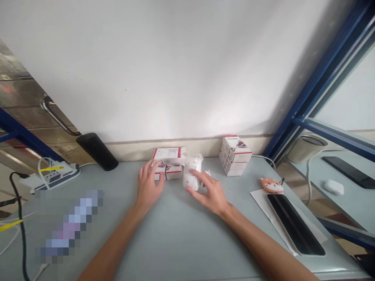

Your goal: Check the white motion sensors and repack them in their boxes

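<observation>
Head view: fingers of the right hand [210, 193] are spread against a white wrapped packet [191, 177], perhaps to steady it; whether it is gripped cannot be told. Fingers of the left hand [149, 185] are held apart at the box pile [170, 156], just beside the packet. Farther right on the table [181, 242], a box stack [234, 158] is set squarely, likely for compactness.

On the desk [175, 242], before the wall [175, 78], left to right: power strip [58, 176], cylinder [97, 152], piled boxes [170, 154], wrapped bundle [191, 182], box stack [234, 158]. Farther right, nearer the front: phone [295, 224] on paper [266, 205], small case [272, 185] behind.
</observation>
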`<move>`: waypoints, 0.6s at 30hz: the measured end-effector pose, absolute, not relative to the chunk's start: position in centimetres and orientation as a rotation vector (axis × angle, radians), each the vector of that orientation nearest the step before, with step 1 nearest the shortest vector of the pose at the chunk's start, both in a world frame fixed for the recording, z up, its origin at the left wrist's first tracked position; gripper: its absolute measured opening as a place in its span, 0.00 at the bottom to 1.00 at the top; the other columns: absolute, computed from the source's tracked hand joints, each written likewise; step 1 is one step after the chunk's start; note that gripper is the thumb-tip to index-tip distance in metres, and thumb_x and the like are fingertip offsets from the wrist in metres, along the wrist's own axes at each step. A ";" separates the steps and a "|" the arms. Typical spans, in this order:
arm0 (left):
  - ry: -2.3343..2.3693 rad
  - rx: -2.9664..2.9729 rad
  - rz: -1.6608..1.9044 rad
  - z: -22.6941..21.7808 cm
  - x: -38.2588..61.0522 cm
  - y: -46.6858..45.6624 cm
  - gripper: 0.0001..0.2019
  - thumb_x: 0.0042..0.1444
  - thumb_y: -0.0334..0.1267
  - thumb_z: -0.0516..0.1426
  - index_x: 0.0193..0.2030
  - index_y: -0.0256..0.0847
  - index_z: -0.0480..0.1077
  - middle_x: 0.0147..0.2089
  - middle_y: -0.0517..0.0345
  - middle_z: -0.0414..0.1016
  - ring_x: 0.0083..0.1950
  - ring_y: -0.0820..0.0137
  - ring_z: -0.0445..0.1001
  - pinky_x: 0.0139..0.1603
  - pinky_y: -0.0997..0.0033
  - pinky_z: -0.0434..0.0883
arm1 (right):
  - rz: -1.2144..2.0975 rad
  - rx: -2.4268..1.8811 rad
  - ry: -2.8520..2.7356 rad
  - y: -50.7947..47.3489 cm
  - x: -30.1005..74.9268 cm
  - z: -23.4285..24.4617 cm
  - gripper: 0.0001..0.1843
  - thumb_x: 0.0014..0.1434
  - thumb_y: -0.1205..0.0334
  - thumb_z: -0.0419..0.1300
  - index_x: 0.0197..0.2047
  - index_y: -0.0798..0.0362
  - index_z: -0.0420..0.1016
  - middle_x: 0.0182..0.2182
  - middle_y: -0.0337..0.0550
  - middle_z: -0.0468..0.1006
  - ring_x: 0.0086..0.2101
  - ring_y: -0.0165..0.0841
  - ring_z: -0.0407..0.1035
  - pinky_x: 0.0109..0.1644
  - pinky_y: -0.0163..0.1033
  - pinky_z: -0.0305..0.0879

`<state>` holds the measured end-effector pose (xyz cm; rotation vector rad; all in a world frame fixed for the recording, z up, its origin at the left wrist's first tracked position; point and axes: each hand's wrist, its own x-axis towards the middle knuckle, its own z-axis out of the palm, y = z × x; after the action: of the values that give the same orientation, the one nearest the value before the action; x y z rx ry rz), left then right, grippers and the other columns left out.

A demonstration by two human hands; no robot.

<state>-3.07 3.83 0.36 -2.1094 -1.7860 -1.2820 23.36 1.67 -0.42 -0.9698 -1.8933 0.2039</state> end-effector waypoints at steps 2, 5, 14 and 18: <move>-1.754 -2.101 -1.053 0.6 -3.4 5.0 0.22 0.71 0.41 0.53 0.70 0.44 0.67 0.78 0.40 0.60 0.75 0.44 0.61 0.71 0.38 0.61 | 0.173 -1.011 -1.854 1.9 23.6 -0.1 0.26 0.68 0.50 0.65 0.66 0.46 0.73 0.36 0.42 0.81 0.30 0.32 0.71 0.33 0.36 0.69; -1.708 -2.123 -0.908 0.2 -4.0 5.9 0.20 0.72 0.41 0.53 0.68 0.45 0.68 0.80 0.41 0.58 0.77 0.42 0.59 0.70 0.36 0.61 | 0.147 -1.035 -1.813 2.1 24.0 0.4 0.26 0.67 0.51 0.66 0.65 0.46 0.73 0.35 0.41 0.80 0.29 0.32 0.70 0.32 0.36 0.68; -1.293 -2.105 -0.976 0.0 -5.1 4.4 0.15 0.62 0.38 0.66 0.53 0.46 0.69 0.74 0.40 0.66 0.77 0.45 0.60 0.72 0.39 0.58 | 0.080 -0.997 -1.846 2.5 24.9 0.2 0.27 0.69 0.52 0.65 0.68 0.44 0.70 0.33 0.39 0.73 0.29 0.32 0.66 0.31 0.36 0.67; -1.292 -2.136 -0.912 -0.1 -5.1 4.5 0.26 0.63 0.37 0.65 0.67 0.48 0.66 0.68 0.41 0.71 0.74 0.47 0.63 0.72 0.42 0.59 | 0.034 -0.971 -1.905 2.4 24.8 0.1 0.26 0.70 0.53 0.64 0.68 0.44 0.69 0.33 0.39 0.73 0.28 0.31 0.65 0.30 0.35 0.65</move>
<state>-5.15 4.51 -0.11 -2.1358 -1.2919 -0.9123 24.79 2.44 0.11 -0.9713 -1.9049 0.0336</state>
